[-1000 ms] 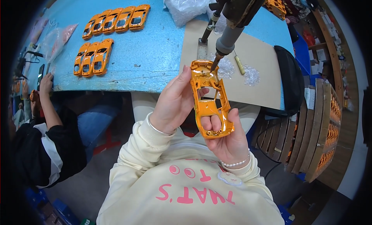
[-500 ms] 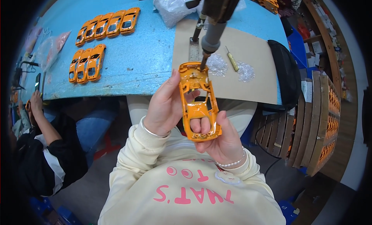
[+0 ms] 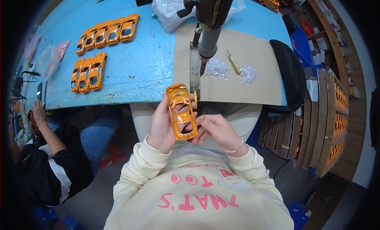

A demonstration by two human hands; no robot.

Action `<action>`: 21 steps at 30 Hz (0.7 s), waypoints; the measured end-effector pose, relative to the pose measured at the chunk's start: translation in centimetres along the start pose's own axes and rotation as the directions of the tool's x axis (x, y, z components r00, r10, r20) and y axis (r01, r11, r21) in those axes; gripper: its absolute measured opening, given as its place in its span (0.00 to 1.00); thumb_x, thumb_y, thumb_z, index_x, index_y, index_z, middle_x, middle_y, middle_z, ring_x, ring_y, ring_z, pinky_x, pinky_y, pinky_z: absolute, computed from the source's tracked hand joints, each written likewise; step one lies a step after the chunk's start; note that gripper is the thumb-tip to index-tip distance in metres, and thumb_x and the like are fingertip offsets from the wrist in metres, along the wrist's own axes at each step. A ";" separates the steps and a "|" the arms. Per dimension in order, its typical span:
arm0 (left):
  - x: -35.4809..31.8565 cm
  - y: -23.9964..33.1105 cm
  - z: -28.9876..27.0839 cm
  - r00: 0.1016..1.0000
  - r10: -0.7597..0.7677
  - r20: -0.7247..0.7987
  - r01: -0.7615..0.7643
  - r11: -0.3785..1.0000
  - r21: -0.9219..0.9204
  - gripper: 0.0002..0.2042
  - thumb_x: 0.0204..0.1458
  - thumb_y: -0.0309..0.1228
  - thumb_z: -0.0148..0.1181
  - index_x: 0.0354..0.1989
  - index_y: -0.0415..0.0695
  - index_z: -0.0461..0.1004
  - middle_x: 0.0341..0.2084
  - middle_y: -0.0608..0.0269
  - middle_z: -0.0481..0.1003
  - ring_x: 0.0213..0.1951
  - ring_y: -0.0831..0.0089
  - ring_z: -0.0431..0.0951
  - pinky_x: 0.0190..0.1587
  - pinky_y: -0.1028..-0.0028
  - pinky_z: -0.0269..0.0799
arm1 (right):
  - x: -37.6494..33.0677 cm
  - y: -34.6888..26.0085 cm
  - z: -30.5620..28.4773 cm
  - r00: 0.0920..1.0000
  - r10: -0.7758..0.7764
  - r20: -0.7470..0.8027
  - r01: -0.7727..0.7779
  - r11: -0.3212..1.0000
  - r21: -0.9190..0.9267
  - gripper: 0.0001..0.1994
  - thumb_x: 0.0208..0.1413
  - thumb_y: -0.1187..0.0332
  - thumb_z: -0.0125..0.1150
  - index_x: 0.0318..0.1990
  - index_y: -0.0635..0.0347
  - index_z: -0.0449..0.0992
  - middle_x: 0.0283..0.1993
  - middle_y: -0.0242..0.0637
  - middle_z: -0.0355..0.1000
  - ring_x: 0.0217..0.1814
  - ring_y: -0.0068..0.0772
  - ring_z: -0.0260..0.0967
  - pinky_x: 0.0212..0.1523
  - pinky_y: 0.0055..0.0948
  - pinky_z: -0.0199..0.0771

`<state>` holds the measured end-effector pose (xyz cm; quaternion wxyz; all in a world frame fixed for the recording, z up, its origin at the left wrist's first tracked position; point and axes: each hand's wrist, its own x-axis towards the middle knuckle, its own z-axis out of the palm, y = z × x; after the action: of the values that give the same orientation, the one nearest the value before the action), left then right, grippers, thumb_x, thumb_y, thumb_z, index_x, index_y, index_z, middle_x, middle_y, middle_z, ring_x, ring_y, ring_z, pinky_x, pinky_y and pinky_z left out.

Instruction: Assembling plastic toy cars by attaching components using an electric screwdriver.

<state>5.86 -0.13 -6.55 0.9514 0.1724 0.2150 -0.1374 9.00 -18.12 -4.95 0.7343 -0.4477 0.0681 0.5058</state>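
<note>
An orange toy car body shell [image 3: 183,117] with open window holes is held over my lap, just off the table's front edge. My left hand [image 3: 160,125] wraps round its left side, with fingers behind it. The curled fingers of my right hand [image 3: 215,131] meet the shell's lower right edge; their tips are partly hidden there. Above and to the right of the shell, apart from it, hangs a stand-mounted tool [image 3: 208,44] with a grey collar and a pointed coppery tip. Two piles of small clear plastic pieces [image 3: 217,67] and a yellow-handled awl [image 3: 234,63] lie on brown board [image 3: 253,93].
Two rows of orange car shells [image 3: 113,32] stand on the blue table [image 3: 134,63] at left. Plastic bags [image 3: 170,12] lie at the back. A black case [image 3: 289,73] is at the right edge, beside stacked trays of shells [image 3: 332,127]. Another person [image 3: 55,151] sits at left.
The car shell has moved down and left, away from the tool's tip. My right hand has shifted from under the shell's lower end to its right edge.
</note>
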 end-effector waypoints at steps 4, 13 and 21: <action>-0.2 -0.3 -1.2 0.996 0.076 -0.040 -0.076 0.997 0.005 0.27 0.68 0.51 0.29 0.60 0.41 0.63 0.50 0.55 0.73 0.46 0.67 0.76 0.48 0.64 0.77 | 2.5 -1.4 -4.0 0.698 -0.704 -0.131 0.248 0.410 -0.878 0.04 0.58 0.72 0.59 0.37 0.63 0.76 0.32 0.34 0.71 0.28 0.29 0.75 0.30 0.24 0.74; -1.1 -1.6 -0.8 0.994 0.089 -0.063 -0.080 0.989 0.126 0.28 0.67 0.51 0.28 0.61 0.43 0.62 0.50 0.56 0.73 0.46 0.68 0.76 0.48 0.65 0.77 | 6.7 -4.6 -5.6 0.411 -0.902 0.132 0.037 -0.128 -0.991 0.04 0.50 0.74 0.64 0.34 0.60 0.77 0.32 0.39 0.69 0.29 0.40 0.71 0.31 0.33 0.71; -1.3 -2.3 -0.4 0.997 0.072 -0.038 -0.065 0.984 0.164 0.27 0.67 0.52 0.29 0.63 0.44 0.61 0.51 0.55 0.73 0.49 0.69 0.75 0.48 0.66 0.76 | 4.8 -4.0 -4.1 0.338 -0.929 0.152 0.082 -0.131 -0.988 0.00 0.56 0.77 0.56 0.34 0.62 0.73 0.35 0.40 0.66 0.34 0.38 0.69 0.33 0.34 0.69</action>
<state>3.80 -1.79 -6.91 0.9335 0.2596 0.2176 -0.1179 15.98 -18.19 -7.66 0.3459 -0.8988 -0.2093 -0.1694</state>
